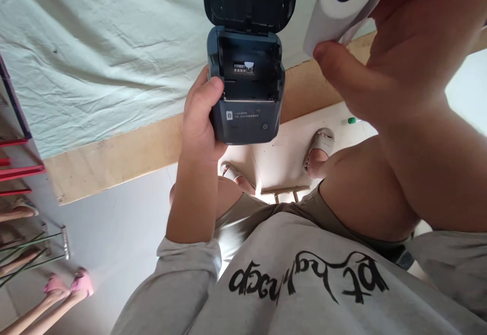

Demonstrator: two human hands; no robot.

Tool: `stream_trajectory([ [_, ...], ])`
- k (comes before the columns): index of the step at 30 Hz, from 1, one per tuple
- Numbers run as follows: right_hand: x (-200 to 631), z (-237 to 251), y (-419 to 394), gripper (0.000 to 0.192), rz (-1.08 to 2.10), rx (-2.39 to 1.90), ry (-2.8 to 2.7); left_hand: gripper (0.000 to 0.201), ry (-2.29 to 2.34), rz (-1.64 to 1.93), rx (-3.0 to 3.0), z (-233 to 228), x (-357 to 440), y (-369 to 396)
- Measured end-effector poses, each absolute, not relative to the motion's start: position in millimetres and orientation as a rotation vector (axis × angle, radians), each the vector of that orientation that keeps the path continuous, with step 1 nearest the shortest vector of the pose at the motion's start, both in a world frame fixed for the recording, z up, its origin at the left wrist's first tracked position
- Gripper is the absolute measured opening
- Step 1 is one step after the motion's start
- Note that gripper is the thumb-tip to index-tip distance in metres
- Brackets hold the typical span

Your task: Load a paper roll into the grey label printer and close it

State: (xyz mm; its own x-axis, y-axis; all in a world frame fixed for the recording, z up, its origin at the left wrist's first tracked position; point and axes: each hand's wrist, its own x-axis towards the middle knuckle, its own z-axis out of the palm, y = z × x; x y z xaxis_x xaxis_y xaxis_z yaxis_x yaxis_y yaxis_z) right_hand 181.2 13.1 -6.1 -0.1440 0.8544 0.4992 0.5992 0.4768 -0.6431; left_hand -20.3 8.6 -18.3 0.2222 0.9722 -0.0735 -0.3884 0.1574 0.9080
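My left hand (203,114) is wrapped round the left side of a small dark label printer (247,122), with the thumb on its upper edge. The printer's lid (251,0) is swung up, and its paper bay shows a small printed sticker at the bottom and no roll. To the right, my right hand (384,66) grips a white paper roll (331,12) between thumb and fingers. A dark core shows at the roll's end, and a loose flap of paper hangs along its side. The roll is held apart from the printer.
A pale green cloth (95,61) covers the table, whose wooden edge (125,147) runs below it. At left are red bars (23,172), a green-framed stool (38,246) and another person's feet in pink slippers (81,281). A green object (352,120) lies on the floor.
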Motion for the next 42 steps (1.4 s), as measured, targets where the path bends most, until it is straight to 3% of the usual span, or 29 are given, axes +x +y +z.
stream_trajectory([
  [6, 154, 11, 1, 0.041, 0.036, -1.187, -2.194, 0.034, 0.812, 1.185, 1.009, -20, -22, 8],
  [10, 142, 11, 5, 0.033, 0.122, -1.477, -2.152, 0.036, 0.773, 1.185, 1.031, -22, -22, 7],
  [17, 136, 3, 7, 0.022, 0.058, -1.227, -2.188, 0.039, 0.757, 1.192, 1.067, -23, -24, 8],
  [23, 139, 0, -2, 0.019, -0.03, -0.935, -2.333, 0.07, 0.626, 1.134, 1.176, -38, -37, 20],
  [26, 145, 1, 1, 0.026, 0.044, -0.938, -2.196, 0.066, 0.655, 1.128, 1.167, -38, -39, 20],
  [32, 153, -3, 7, 0.056, 0.282, -1.357, -1.767, 0.066, 0.679, 1.109, 1.223, -33, -36, 16],
  [38, 146, 8, 8, 0.029, 0.645, -1.06, -1.509, 0.066, 0.679, 1.131, 1.213, -36, -38, 16],
  [42, 146, 7, 12, 0.024, 0.747, -1.135, -1.575, 0.063, 0.633, 1.134, 1.197, -36, -35, 15],
])
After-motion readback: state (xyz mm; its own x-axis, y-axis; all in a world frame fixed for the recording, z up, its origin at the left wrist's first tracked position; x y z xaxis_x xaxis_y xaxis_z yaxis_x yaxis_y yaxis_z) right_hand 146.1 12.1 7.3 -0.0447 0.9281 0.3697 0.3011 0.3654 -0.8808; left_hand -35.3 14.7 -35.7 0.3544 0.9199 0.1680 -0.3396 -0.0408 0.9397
